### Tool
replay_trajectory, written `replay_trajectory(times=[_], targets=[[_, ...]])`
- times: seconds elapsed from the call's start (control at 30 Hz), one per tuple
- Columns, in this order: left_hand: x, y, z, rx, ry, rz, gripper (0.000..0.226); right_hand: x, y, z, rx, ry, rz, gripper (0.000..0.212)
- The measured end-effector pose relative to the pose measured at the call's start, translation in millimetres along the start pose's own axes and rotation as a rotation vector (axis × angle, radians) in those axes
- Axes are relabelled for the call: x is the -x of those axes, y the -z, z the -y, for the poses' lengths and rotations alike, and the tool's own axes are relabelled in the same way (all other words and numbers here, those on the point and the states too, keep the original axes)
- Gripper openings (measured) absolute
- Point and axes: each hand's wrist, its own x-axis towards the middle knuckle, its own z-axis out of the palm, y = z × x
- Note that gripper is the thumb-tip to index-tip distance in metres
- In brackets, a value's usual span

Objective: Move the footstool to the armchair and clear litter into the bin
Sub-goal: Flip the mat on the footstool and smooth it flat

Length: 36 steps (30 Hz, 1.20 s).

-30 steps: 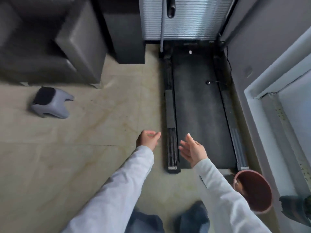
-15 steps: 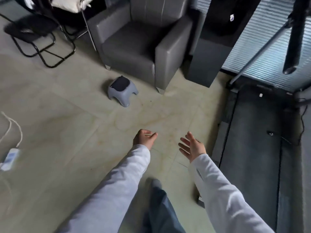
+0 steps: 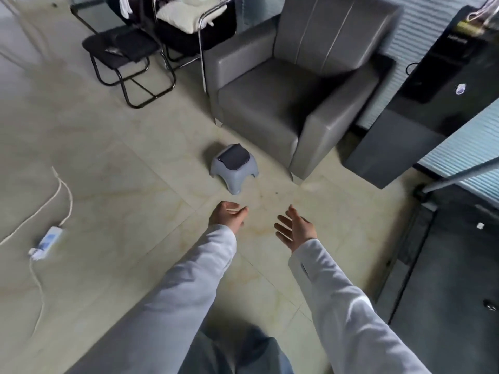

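A small grey plastic footstool (image 3: 233,167) with a dark top stands on the tiled floor just in front of the grey leather armchair (image 3: 291,93), near its front left corner. My left hand (image 3: 229,215) hovers a little below the stool, fingers loosely curled and empty. My right hand (image 3: 295,228) is beside it to the right, palm up, fingers spread, holding nothing. Both arms wear light sleeves. No bin and no litter are in view.
A black folding chair (image 3: 121,49) and a metal rack with white cushions (image 3: 189,17) stand left of the armchair. A white power strip (image 3: 47,241) and its cable lie on the floor at left. A dark cabinet (image 3: 421,125) and a treadmill deck (image 3: 445,292) fill the right.
The view has swung left from the treadmill and the red bin to the armchair. The footstool now appears closer to my hands. Both hands stay empty and keep their pose.
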Motion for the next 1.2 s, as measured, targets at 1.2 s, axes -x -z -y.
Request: replay_trajectory(times=[1.2], targets=[[-495,105,-217,-0.167,0.017,0.177,0.019,-320,-347,207,-0.206,-0.083,-0.201,0.048]])
